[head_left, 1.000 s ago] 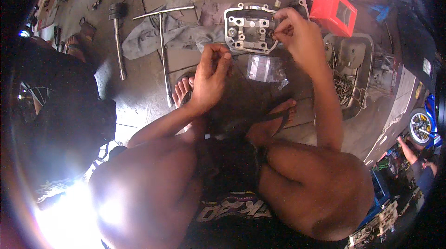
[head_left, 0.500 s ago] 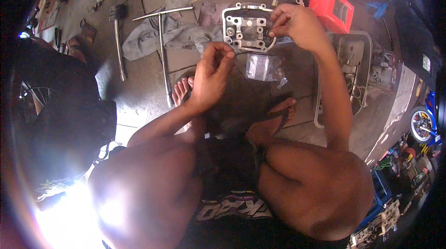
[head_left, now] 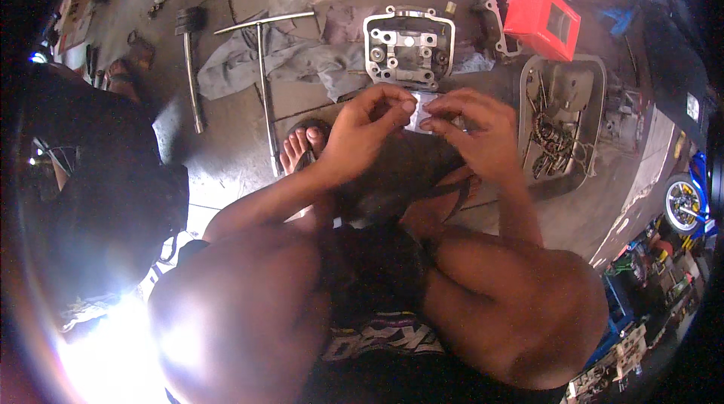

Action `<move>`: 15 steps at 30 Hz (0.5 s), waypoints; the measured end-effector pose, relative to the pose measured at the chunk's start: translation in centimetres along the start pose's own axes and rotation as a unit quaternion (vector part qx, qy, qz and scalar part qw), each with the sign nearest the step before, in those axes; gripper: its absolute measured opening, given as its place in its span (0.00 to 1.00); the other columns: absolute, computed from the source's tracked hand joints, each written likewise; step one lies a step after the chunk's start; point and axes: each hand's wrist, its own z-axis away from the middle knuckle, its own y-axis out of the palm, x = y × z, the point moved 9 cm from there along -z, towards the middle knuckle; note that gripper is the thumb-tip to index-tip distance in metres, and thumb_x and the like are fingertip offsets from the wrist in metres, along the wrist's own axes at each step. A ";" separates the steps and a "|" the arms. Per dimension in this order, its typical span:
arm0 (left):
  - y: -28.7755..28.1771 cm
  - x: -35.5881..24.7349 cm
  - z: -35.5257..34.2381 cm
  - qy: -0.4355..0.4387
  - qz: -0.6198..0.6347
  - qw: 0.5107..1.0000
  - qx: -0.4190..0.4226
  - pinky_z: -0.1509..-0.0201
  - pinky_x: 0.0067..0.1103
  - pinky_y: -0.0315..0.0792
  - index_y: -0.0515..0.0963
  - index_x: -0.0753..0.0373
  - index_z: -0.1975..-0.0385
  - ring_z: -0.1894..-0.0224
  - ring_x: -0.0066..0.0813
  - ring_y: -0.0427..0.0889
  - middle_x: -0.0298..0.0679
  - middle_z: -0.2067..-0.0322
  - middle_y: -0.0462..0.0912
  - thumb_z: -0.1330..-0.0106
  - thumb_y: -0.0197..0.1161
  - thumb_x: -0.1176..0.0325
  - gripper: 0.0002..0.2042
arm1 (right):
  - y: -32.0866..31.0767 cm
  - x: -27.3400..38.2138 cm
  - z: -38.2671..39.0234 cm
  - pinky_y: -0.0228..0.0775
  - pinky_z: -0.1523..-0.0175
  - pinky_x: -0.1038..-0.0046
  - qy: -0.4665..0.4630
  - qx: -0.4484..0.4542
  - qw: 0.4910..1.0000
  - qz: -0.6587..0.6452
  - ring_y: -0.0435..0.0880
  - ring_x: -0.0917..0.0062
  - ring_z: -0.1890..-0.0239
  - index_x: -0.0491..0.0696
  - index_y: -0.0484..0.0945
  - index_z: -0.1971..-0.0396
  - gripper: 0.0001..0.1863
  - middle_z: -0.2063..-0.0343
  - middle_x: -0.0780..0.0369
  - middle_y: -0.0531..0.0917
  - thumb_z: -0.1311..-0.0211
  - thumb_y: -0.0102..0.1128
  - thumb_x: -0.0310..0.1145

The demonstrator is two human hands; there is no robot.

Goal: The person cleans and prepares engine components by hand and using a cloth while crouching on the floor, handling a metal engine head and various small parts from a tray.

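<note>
My left hand [head_left: 369, 129] is closed in a pinch, thumb against fingertips. What it holds, if anything, is too small to make out. My right hand [head_left: 479, 132] faces it with curled fingers and thumb drawn together, its grip also unclear. Between the fingertips shows a clear plastic packet [head_left: 419, 114], mostly covered by the hands; I cannot tell whether it is held or lies on the floor. Just beyond the hands sits a metal engine cylinder head [head_left: 408, 43] with a pale raised rim, touched by neither hand.
A T-handle wrench [head_left: 264, 95] and a long-handled tool [head_left: 191, 76] lie left on a grey rag [head_left: 249, 64] and floor. Right stand a red box [head_left: 544, 23], a flat gasket [head_left: 501, 23] and a tray [head_left: 601, 95] of metal parts. A small brass-coloured piece [head_left: 450, 7] lies beyond the head.
My right hand has come back from the cylinder head's right side toward me. My left hand has shifted right and slightly down, so both now meet over the plastic packet.
</note>
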 end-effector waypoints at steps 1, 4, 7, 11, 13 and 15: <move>0.3 -0.4 -0.1 -0.002 0.001 1.000 -0.001 0.61 0.18 0.72 0.78 0.65 0.56 0.66 0.16 0.77 0.33 0.67 0.81 0.29 0.62 0.67 0.09 | 0.3 -0.4 0.5 0.78 0.52 0.71 0.022 -0.026 0.999 -0.032 0.87 0.71 0.61 0.47 0.86 0.64 0.09 0.64 0.60 0.87 0.47 0.73 0.30; 0.8 -0.1 -0.3 -0.063 0.037 0.997 0.013 0.61 0.17 0.72 0.79 0.65 0.56 0.67 0.16 0.77 0.31 0.69 0.80 0.29 0.62 0.64 0.10 | 0.3 -0.3 1.4 0.78 0.53 0.71 0.039 -0.078 0.995 -0.056 0.87 0.71 0.61 0.47 0.87 0.65 0.09 0.64 0.61 0.87 0.48 0.74 0.29; 1.4 0.4 -0.4 -0.087 0.107 0.989 0.052 0.62 0.16 0.70 0.80 0.64 0.58 0.69 0.17 0.76 0.30 0.72 0.79 0.28 0.61 0.62 0.11 | 0.1 0.2 1.5 0.79 0.54 0.71 0.017 -0.121 0.991 -0.047 0.87 0.71 0.61 0.47 0.87 0.65 0.09 0.65 0.61 0.87 0.48 0.74 0.28; 1.0 0.2 0.1 -0.095 0.114 0.988 0.035 0.63 0.16 0.69 0.80 0.64 0.60 0.71 0.17 0.75 0.30 0.74 0.78 0.28 0.60 0.62 0.11 | 0.6 -0.6 1.3 0.79 0.55 0.72 0.052 -0.128 0.985 -0.106 0.87 0.72 0.62 0.47 0.87 0.65 0.10 0.66 0.61 0.87 0.48 0.74 0.27; 1.0 0.1 0.3 -0.096 0.111 0.989 0.036 0.63 0.16 0.69 0.80 0.64 0.60 0.72 0.17 0.75 0.30 0.75 0.78 0.28 0.60 0.62 0.11 | 0.6 -0.5 1.2 0.79 0.56 0.72 0.019 -0.133 0.988 -0.081 0.87 0.72 0.63 0.47 0.87 0.64 0.10 0.66 0.61 0.87 0.48 0.73 0.27; 0.9 0.1 0.4 -0.099 0.136 0.985 0.028 0.65 0.16 0.68 0.80 0.65 0.61 0.72 0.16 0.74 0.30 0.75 0.78 0.28 0.60 0.62 0.11 | 0.6 0.1 1.1 0.79 0.56 0.72 -0.016 -0.139 0.989 -0.055 0.86 0.71 0.63 0.47 0.87 0.63 0.10 0.66 0.61 0.87 0.47 0.73 0.27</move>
